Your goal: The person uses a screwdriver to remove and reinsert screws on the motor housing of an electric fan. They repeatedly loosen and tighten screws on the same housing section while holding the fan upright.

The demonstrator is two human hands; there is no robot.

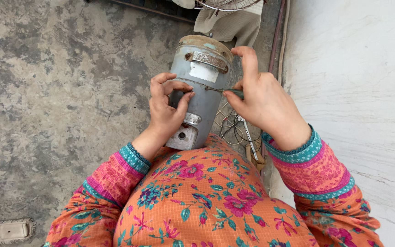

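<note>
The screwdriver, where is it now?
In the head view, the screwdriver is in the right hand, its tip against the grey motor, right of the left hand.

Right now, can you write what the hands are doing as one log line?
left hand: steadies grey motor housing | right hand: holds screwdriver tip to housing | wires: beside housing
</note>
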